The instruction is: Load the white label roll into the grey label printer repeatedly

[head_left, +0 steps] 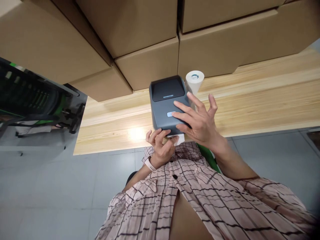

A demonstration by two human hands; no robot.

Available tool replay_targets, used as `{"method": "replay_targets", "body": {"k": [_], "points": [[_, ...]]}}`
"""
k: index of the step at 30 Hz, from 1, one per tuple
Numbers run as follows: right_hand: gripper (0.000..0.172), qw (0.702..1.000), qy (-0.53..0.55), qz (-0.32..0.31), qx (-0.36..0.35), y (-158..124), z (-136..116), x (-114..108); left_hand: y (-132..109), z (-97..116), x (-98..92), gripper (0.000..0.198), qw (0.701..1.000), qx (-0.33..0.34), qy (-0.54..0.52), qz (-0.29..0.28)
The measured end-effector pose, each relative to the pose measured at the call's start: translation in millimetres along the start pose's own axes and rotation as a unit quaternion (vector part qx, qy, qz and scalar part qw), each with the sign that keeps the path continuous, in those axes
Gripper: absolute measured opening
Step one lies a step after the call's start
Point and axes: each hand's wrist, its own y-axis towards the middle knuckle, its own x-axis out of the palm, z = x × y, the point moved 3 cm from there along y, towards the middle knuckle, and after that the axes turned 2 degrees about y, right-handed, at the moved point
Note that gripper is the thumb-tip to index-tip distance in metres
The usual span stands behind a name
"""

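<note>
A dark grey-blue label printer (162, 106) stands on the wooden table, with a dark window at its far end and a pale button (170, 114) on top. White label paper (180, 139) sticks out of its near side. My left hand (162, 145) is at that near edge, its fingers curled against the printer and its thumb pressed on the label paper. Over the right part of the lid lies my right hand (200, 121), fingers spread, one fingertip at the button. Beside the printer, a white paper roll (194, 81) stands upright, partly hidden by my right hand.
Large brown cardboard boxes (147, 63) line the back of the wooden table (107, 130). To the left are a black office chair (37, 100) and other dark furniture. Grey tiled floor (62, 186) shows below the table's front edge.
</note>
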Motion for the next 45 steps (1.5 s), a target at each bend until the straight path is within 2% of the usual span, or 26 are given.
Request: {"method": "replay_targets", "body": {"k": [2,4,7,9,11,13,16,18,20,23,25,28,30,31,33,35,37,41,43,45], "points": [[0.039,0.999,0.0,-0.041,-0.022,8,-1,-3,0,2,-2.3,0.01,1.0,0.004,-0.001,-0.007],[0.039,0.997,0.015,-0.069,-0.03,12,1,-5,3,6,-9.5,0.021,0.999,0.033,-0.024,0.017],[0.046,0.997,0.053,-0.06,-0.001,5,5,-8,16,4,-28.4,0.041,0.987,0.049,-0.072,0.133],[0.056,0.996,0.087,-0.027,0.021,-2,6,-12,31,-6,-39.1,0.042,0.976,-0.006,-0.083,0.199],[0.065,0.993,0.113,0.009,0.026,-5,5,-17,51,-24,-43.8,0.036,0.967,-0.082,-0.104,0.218],[0.07,0.992,0.122,0.031,0.007,1,3,-22,72,-45,-41.0,0.029,0.954,-0.151,-0.17,0.194],[0.075,0.992,0.112,0.053,-0.008,32,5,-22,102,-71,-22.6,0.023,0.913,-0.253,-0.305,0.096],[0.077,0.992,0.101,0.077,-0.001,63,12,-22,116,-78,-7.2,0.028,0.882,-0.292,-0.369,0.025],[0.076,0.99,0.098,0.101,-0.003,98,21,-23,124,-76,5.1,0.041,0.86,-0.293,-0.417,-0.023],[0.072,0.985,0.12,0.119,-0.022,147,33,-28,125,-66,15.1,0.061,0.83,-0.279,-0.481,-0.05],[0.073,0.985,0.117,0.121,-0.021,167,39,-30,122,-62,17.9,0.068,0.811,-0.291,-0.504,-0.055],[0.072,0.987,0.047,0.155,-0.017,170,38,-29,118,-61,18.4,0.069,0.806,-0.299,-0.508,-0.051],[0.053,0.987,0.012,0.159,-0.03,155,34,-21,119,-62,17.2,0.069,0.812,-0.289,-0.505,-0.047],[0.042,0.991,0.009,0.128,-0.034,146,32,-15,120,-64,16.5,0.07,0.816,-0.285,-0.501,-0.049],[0.032,0.999,0.02,-0.016,-0.024,125,31,4,126,-68,15.1,0.078,0.825,-0.279,-0.486,-0.075],[0.031,0.982,0.028,-0.188,-0.014,106,33,22,133,-74,14.2,0.093,0.836,-0.273,-0.459,-0.126],[0.033,0.954,0.026,-0.299,-0.025,94,36,35,141,-78,13.8,0.107,0.846,-0.263,-0.429,-0.179],[0.035,0.925,0.035,-0.374,-0.057,93,44,45,151,-86,11.4,0.112,0.858,-0.237,-0.404,-0.212],[0.033,0.914,0.064,-0.397,-0.058,98,48,41,152,-88,9.9,0.112,0.842,-0.221,-0.434,-0.233],[0.036,0.903,0.125,-0.409,-0.048,101,52,29,152,-89,8.0,0.112,0.815,-0.212,-0.472,-0.261]]}}
